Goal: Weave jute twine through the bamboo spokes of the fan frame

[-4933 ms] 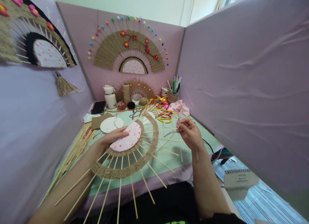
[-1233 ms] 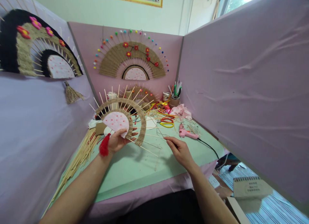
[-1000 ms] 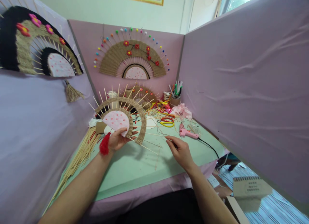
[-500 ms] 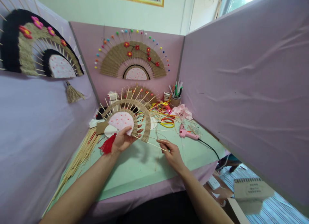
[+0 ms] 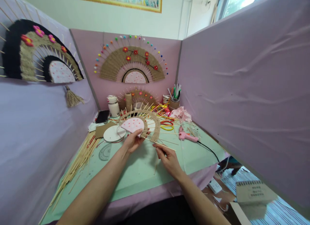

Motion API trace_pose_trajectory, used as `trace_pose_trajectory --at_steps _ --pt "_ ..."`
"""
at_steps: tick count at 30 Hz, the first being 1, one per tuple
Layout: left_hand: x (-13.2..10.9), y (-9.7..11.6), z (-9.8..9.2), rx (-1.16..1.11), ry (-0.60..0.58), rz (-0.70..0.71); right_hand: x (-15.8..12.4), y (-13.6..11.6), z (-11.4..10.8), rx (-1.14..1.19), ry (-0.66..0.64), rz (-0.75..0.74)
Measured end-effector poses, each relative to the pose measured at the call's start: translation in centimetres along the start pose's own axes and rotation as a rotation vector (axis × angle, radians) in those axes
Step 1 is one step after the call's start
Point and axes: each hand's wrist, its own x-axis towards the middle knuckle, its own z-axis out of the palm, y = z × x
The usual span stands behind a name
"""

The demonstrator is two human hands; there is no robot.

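Note:
My left hand (image 5: 133, 141) is closed on the lower right part of a half-round fan frame, with the thumb on its pink-dotted white centre (image 5: 133, 124). Thin bamboo sticks (image 5: 167, 132) spread out from it, crossed by a woven band of brown twine (image 5: 157, 126). By the band's lower right end, my right hand (image 5: 168, 158) has its fingers pinched together beside the lowest sticks. From those fingers hangs a thin strand of twine (image 5: 155, 168). The exact grip is partly hidden.
A pink glue gun (image 5: 188, 137) lies at right, its black cord running off the table. Scissors (image 5: 167, 125) lie behind the fan. Bamboo sticks (image 5: 79, 157) are heaped at left near a white oval disc (image 5: 113, 133). Finished fans (image 5: 133, 61) hang on the partitions.
The fan frame has moved right and lower, tilting flatter, with my left hand. My right fingertips are now closer to the band's end. The red tassel seen by my left wrist has dropped from sight.

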Motion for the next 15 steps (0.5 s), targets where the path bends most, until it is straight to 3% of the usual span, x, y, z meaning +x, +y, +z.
trace_pose_trajectory --at_steps 6,15 --pt "-0.2 0.9 -1.5 -0.074 0.038 0.012 -0.1 0.1 0.5 0.048 -0.033 -0.001" --pt "-0.9 1.5 -1.2 -0.091 0.046 -0.017 -0.5 0.1 0.0 -0.002 -0.053 -0.022"
